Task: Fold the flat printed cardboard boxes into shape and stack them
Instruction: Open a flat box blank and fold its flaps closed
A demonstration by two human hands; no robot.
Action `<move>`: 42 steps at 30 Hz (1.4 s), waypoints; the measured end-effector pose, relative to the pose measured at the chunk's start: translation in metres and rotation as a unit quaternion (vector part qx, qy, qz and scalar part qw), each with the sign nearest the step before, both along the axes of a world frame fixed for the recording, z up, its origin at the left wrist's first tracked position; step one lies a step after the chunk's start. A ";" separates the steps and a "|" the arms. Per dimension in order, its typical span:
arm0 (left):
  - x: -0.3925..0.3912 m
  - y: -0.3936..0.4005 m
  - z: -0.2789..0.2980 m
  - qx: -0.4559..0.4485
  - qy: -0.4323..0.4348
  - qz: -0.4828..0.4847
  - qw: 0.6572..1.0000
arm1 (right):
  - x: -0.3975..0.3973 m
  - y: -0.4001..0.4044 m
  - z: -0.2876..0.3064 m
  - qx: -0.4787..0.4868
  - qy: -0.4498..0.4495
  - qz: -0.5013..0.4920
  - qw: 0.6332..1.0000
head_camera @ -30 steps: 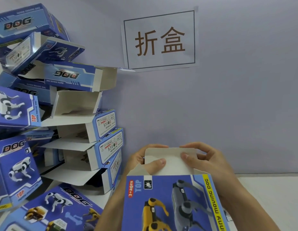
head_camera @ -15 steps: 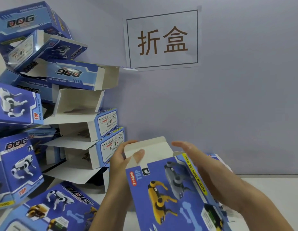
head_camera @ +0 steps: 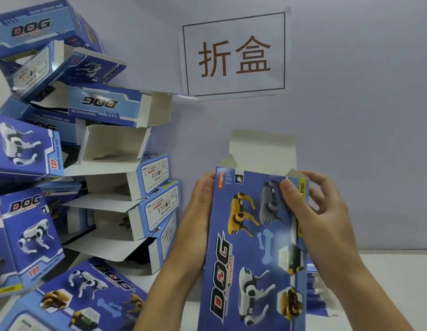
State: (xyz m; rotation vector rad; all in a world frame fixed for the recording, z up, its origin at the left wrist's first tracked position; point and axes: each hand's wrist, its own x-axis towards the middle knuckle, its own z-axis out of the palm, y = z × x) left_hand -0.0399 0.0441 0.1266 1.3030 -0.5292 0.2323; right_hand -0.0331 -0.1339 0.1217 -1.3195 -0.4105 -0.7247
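Cardboard box (head_camera: 253,247), blue and printed with robot dogs, is being held upright in the middle foreground, its white top flap (head_camera: 262,151) standing open. It is being gripped along its left edge by the left hand (head_camera: 200,206), fingers curled, and pinched at the upper right corner by the right hand (head_camera: 312,206). Crowding in at the left is a leaning pile of folded boxes (head_camera: 93,149), many gaping open. Open room is being left at the right over the white table (head_camera: 398,271). A paper sign (head_camera: 234,56) is being displayed on the lilac wall (head_camera: 363,115).

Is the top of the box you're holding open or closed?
Open. The box has its white top flap standing straight up, and two small side flaps poke up beside it, not tucked in.
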 end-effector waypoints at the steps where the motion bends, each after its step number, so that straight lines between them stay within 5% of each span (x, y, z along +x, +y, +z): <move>1: 0.000 0.000 0.000 -0.008 0.006 -0.010 1.000 | -0.001 0.001 0.001 -0.003 -0.018 -0.010 1.000; 9: 0.000 0.009 0.003 -0.043 -0.042 -0.032 0.998 | 0.001 0.009 -0.006 -0.046 -0.044 -0.008 0.998; 21: 0.015 -0.022 -0.023 0.036 -0.107 0.246 0.963 | 0.014 0.019 -0.026 -0.058 0.009 0.015 0.998; 28: 0.018 -0.014 -0.019 0.064 -0.043 0.204 0.976 | 0.020 0.020 -0.026 -0.027 0.056 0.014 0.998; 36: 0.015 -0.012 -0.014 -0.050 0.031 0.145 0.988 | 0.020 0.020 -0.028 -0.042 0.092 0.006 0.995; 42: 0.017 -0.013 -0.015 -0.045 -0.034 0.179 0.982 | 0.017 0.018 -0.022 -0.016 0.068 0.059 0.996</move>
